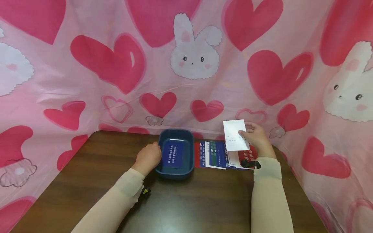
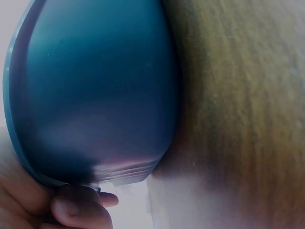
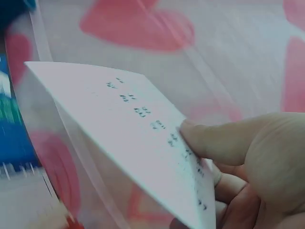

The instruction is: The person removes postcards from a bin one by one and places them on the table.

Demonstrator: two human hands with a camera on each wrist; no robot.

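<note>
A dark blue rectangular bin [image 1: 174, 176] stands on the table, with a blue card [image 1: 172, 154] printed in white characters lying inside. My left hand [image 1: 148, 158] grips the bin's left rim; in the left wrist view the fingers [image 2: 81, 210] curl at the edge of the bin wall [image 2: 100, 86]. My right hand [image 1: 256, 136] holds up a white card [image 1: 234, 132] with small dark characters, pinched between thumb and fingers. The right wrist view shows the thumb [image 3: 214, 140] pressing on the face of the card [image 3: 128, 124], which tilts above the other cards.
Right of the bin lies an overlapping row of printed cards, among them a green and blue card [image 1: 217, 155] and a red card [image 1: 247, 155]. The brown wooden table [image 1: 198, 207] meets a pink cloth [image 1: 163, 87] with hearts and rabbits at its back and sides.
</note>
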